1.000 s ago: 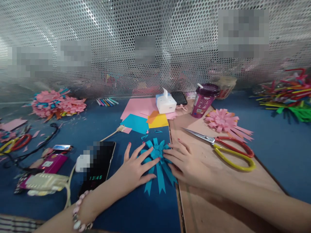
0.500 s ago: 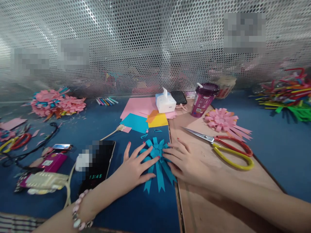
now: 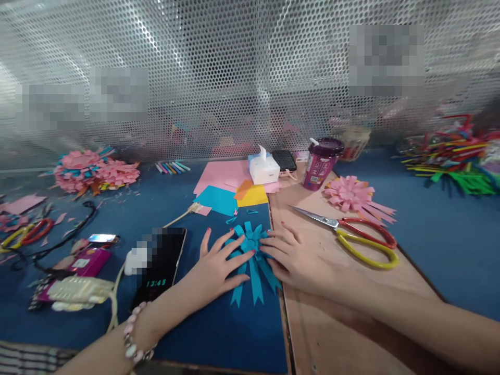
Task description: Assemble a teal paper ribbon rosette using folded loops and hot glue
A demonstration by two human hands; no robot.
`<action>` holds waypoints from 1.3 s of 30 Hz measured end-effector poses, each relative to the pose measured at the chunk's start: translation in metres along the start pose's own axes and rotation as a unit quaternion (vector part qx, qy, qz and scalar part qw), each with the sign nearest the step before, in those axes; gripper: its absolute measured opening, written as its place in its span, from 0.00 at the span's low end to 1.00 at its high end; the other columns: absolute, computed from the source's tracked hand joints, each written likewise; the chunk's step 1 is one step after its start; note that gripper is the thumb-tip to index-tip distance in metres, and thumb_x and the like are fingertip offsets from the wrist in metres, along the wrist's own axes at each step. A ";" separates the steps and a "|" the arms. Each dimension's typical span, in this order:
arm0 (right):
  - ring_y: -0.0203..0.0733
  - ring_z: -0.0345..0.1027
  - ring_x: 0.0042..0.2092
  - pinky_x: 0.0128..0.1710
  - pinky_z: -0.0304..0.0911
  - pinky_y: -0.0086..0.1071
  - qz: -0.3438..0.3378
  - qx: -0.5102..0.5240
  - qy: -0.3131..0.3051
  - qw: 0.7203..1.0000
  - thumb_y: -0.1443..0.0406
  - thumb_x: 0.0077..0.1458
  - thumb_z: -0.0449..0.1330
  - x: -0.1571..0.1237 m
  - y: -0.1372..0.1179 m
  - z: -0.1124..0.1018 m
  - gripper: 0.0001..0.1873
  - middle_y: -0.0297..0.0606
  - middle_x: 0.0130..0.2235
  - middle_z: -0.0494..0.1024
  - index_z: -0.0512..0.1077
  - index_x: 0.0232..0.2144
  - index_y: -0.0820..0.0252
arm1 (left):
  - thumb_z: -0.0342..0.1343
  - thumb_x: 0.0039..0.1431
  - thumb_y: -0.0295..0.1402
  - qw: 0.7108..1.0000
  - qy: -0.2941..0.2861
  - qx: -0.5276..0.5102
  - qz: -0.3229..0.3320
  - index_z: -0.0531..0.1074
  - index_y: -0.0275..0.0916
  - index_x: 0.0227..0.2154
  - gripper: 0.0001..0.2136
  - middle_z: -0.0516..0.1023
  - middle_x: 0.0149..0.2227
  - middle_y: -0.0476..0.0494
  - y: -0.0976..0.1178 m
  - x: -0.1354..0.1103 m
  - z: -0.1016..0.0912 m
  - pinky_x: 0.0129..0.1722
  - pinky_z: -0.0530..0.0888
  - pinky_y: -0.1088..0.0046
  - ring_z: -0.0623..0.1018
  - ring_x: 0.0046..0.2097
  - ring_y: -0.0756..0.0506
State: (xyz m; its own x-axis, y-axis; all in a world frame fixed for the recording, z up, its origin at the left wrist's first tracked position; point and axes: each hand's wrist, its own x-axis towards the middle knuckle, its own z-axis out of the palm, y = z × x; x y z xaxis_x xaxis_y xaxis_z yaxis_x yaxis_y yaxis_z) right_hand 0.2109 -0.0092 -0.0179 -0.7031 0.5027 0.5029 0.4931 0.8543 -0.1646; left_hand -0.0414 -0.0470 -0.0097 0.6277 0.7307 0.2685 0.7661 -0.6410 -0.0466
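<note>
A blue paper flower (image 3: 253, 245) with notched ribbon tails lies flat on the table between my hands. My left hand (image 3: 219, 260) rests over its left side, fingers spread, fingertips on the petals. From the right, my right hand (image 3: 292, 258) touches the petals with its fingers stretched out. Small blue paper scraps (image 3: 252, 212) lie just beyond the flower. Right of my right hand are large scissors (image 3: 344, 229) with one red and one yellow handle. A pink paper flower (image 3: 350, 194) sits behind them.
A phone (image 3: 166, 265) and cable are left of my left arm. Farther back lie blue paper (image 3: 217, 200), yellow paper (image 3: 253, 197), pink paper (image 3: 219, 174), a tissue box (image 3: 264, 171) and a purple cup (image 3: 319, 169). A perforated metal screen (image 3: 230, 67) stands behind.
The view has shifted slightly, so the scissors, cup and pink flower appear a little farther left. Both hands stay on the blue flower.
</note>
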 end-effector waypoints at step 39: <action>0.51 0.61 0.51 0.52 0.52 0.45 -0.009 -0.034 -0.014 0.999 0.64 0.56 0.56 -0.003 0.007 0.006 0.16 0.42 0.47 0.77 0.74 0.46 0.61 | 0.42 0.66 0.36 0.995 0.085 0.021 0.045 0.72 0.36 0.50 0.18 0.74 0.54 0.38 -0.003 0.006 0.007 0.62 0.46 0.50 0.67 0.58 0.39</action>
State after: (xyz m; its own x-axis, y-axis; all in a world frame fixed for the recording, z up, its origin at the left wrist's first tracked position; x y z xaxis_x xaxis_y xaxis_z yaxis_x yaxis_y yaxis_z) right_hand 0.2136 -0.0040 -0.0253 -0.7262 0.4914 0.4809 0.5127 0.8530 -0.0975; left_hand -0.0385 -0.0388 -0.0146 0.6645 0.6181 0.4200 0.7151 -0.6892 -0.1171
